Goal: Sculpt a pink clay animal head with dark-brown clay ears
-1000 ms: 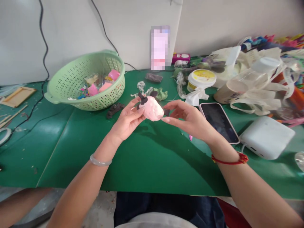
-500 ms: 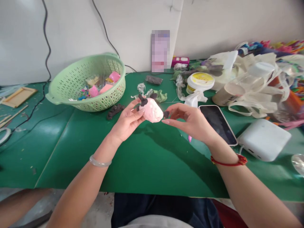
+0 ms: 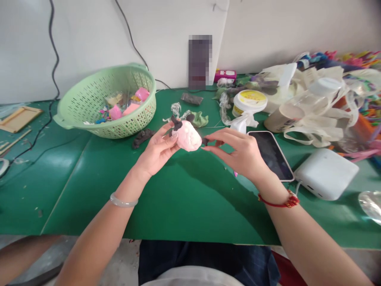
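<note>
My left hand (image 3: pixel 160 149) is closed around a pale pink, lumpy clay figure (image 3: pixel 188 137) and holds it above the table. Black clay pieces (image 3: pixel 177 124) stick to the figure's upper left and top. Between the thumb and fingers of my right hand (image 3: pixel 235 149) is a small black clay piece (image 3: pixel 205 141), right beside the figure's right end; whether the two touch I cannot tell. A lump of dark clay (image 3: pixel 143 138) lies on the table just left of my left hand. Behind the figure lie a crumpled green piece (image 3: pixel 199 119) and clear wrapping (image 3: pixel 176 109).
A green basket (image 3: pixel 68 107) with colourful packets stands at the back left. On the right are a white tub (image 3: pixel 249 104), a phone (image 3: pixel 272 155), a white box-shaped device (image 3: pixel 327 174) and plastic bags (image 3: pixel 306 133). Another phone (image 3: pixel 200 61) leans on the wall.
My right hand has brought the small black clay piece slightly closer to the pink figure. The leaning phone's screen has gone dark. The whole view has shifted a little.
</note>
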A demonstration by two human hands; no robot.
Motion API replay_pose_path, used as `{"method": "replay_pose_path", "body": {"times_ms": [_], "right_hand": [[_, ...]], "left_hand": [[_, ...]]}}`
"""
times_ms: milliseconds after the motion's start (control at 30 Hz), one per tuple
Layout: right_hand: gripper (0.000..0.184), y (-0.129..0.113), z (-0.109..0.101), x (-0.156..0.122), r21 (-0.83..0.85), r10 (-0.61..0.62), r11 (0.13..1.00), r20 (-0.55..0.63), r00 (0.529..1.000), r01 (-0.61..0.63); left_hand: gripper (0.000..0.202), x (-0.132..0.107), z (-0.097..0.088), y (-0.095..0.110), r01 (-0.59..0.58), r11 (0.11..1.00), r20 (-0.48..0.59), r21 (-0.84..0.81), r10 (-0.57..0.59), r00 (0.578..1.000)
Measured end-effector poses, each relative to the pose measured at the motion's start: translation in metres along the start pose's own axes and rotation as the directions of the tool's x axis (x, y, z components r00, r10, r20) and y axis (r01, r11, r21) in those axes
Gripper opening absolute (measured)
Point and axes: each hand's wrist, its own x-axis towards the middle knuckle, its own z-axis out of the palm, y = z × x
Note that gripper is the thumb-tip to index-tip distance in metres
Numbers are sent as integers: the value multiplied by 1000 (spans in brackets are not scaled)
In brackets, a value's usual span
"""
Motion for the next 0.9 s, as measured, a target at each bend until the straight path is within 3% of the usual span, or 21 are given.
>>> {"method": "replay_pose_path", "body": {"times_ms": [133, 300, 533, 700, 900], "right_hand": [[16, 2, -1, 0, -23, -2, 1000, 21, 1000, 2], [5, 2, -2, -1, -69, -34, 997, 19, 999, 35], [6, 2, -2, 2, -54, -26, 998, 29, 999, 27], [15, 0, -1, 0, -68, -63, 996, 11, 998, 63], [11, 1, -1, 0, -33, -69, 997, -30, 997, 68]], "left_hand": [[47, 0, 1, 1, 1, 1000, -4, -8, -1, 1000], [45, 0, 0, 0, -5, 1000, 5, 3, 5, 1000], [46, -1, 0, 2, -13, 1000, 9, 0, 13, 1000], [45, -2, 2, 4, -13, 1000, 7, -18, 13, 1000], [46, -2, 2, 3, -5, 1000, 11, -7, 5, 1000]]}}
